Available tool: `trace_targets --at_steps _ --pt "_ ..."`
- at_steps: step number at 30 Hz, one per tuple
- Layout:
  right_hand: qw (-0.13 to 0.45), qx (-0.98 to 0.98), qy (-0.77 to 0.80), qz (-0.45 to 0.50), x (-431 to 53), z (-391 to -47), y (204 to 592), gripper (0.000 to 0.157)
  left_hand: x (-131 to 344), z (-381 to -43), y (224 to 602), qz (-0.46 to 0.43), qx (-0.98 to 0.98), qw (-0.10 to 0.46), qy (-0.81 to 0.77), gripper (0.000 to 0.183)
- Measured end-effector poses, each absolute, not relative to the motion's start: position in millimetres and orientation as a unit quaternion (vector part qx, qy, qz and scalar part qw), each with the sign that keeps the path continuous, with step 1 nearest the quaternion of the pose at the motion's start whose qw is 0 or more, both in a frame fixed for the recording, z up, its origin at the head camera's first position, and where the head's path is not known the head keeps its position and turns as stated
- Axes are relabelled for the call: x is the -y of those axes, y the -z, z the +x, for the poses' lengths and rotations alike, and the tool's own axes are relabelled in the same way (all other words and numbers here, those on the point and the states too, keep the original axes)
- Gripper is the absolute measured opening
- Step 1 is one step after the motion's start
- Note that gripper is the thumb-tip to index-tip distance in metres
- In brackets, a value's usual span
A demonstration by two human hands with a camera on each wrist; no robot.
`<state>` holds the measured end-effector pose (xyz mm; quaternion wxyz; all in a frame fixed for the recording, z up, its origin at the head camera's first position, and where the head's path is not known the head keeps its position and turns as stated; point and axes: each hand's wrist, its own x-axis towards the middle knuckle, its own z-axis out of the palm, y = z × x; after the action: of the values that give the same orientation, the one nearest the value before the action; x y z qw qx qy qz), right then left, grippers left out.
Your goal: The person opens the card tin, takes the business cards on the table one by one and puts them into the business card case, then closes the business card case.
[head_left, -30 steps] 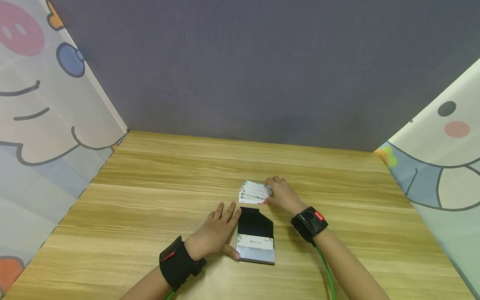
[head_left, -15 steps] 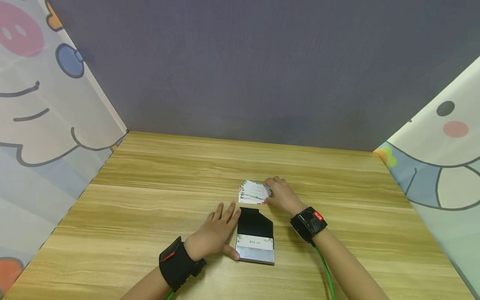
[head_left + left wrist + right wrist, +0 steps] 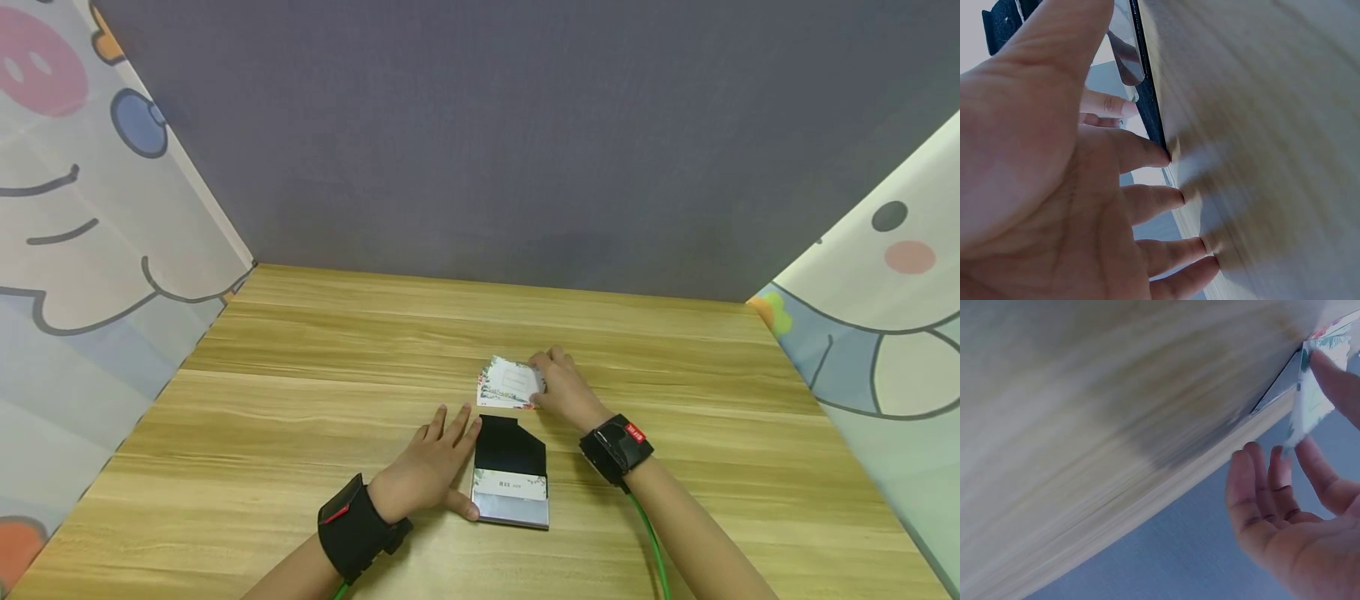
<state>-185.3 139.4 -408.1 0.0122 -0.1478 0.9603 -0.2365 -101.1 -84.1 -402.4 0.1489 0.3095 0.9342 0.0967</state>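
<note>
My right hand [image 3: 567,393] pinches a white card [image 3: 513,379] with a leafy printed border by its right side, thumb on the near edge and a finger on the far one. That card [image 3: 1317,394] tilts up in the right wrist view, over other printed cards [image 3: 491,404] that lie on the table. Nearer to me lies an open card case [image 3: 512,510], silver in front, its black flap [image 3: 510,446] folded out away from me. A white card [image 3: 512,483] shows in its mouth. My left hand [image 3: 429,467] rests spread along the case's left side, thumb at its lower corner, fingers straight.
The wooden table [image 3: 337,350] runs back to a dark grey panel [image 3: 487,150]. Cartoon-printed panels stand at left [image 3: 90,217] and right [image 3: 885,333]. A black wrist strap [image 3: 618,448] with a green cable [image 3: 654,542] is on the right arm.
The top card has lifted and turned slightly off the cards beneath, its far left corner rising, as my right hand pinches it. My left hand and the case stay put.
</note>
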Motion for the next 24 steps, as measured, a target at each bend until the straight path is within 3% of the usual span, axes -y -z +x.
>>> trace_targets --at_steps 7,24 --pt "-0.031 -0.95 0.264 -0.162 -141 -187 407 0.016 85 -101 404 0.311 -0.934 0.145 -0.101 0.114" --pt "-0.062 -0.932 0.286 -0.216 -147 -164 395 0.015 84 -100 402 0.313 -0.933 0.141 -0.106 0.114"
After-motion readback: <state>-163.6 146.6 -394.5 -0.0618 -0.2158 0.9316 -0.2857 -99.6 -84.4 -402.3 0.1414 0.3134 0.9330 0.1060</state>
